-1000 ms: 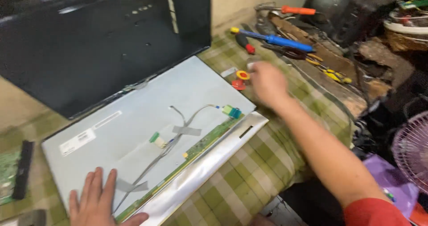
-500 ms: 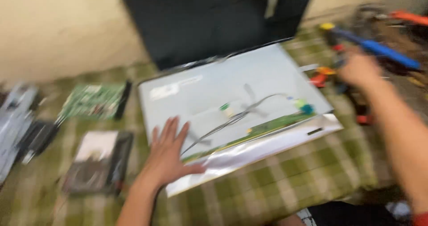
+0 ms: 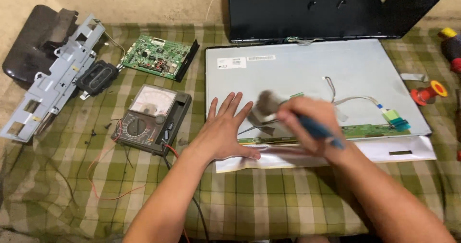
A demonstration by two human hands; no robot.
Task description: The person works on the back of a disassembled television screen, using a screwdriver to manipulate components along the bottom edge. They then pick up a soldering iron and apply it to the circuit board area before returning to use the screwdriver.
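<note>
A flat grey display panel [image 3: 307, 75] lies back-up on a green checked cloth [image 3: 269, 200], with a thin green circuit strip [image 3: 379, 129] and flat cables [image 3: 357, 99] along its near edge. My left hand [image 3: 225, 132] rests flat, fingers spread, on the panel's near left corner. My right hand [image 3: 307, 120] is blurred over the panel's near middle, gripping a blue-handled brush [image 3: 314, 126] whose pale bristle head [image 3: 268, 101] points left.
An analog multimeter [image 3: 151, 118] with red and black leads sits left of the panel. Farther left lie a green circuit board [image 3: 156, 57], a black speaker [image 3: 96, 77] and a grey metal bracket [image 3: 57, 75]. A black monitor shell [image 3: 331, 10] leans behind. Red tools [image 3: 430, 93] lie right.
My right hand came back from the tools at the right, now holding the brush over the panel. The view swung left and steadied. My left hand stays on the panel.
</note>
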